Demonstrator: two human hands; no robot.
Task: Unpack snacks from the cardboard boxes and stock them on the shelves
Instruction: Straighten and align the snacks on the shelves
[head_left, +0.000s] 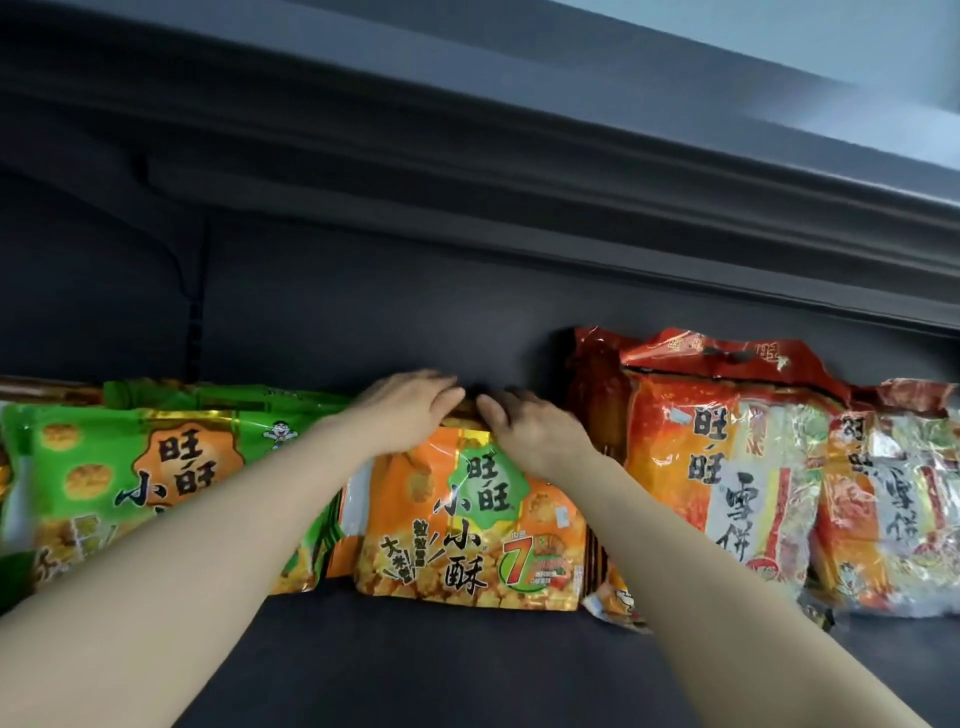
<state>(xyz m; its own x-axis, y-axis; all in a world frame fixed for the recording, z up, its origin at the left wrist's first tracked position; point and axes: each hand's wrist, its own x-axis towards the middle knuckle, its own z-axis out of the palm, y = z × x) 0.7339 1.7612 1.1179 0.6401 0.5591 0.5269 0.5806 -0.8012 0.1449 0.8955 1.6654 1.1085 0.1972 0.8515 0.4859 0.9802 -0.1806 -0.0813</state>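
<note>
Orange snack bag (470, 525) with a green badge and black lettering stands on the dark shelf (415, 670), between green bags (119, 478) and red bags (727, 467). Left hand (402, 415) and right hand (524, 426) both grip its top edge, fingers curled over.

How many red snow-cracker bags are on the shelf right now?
3 visible. One red bag stands right of the orange bag, another at the far right edge, and a third peeks from behind the first. More may be hidden behind them.
</note>
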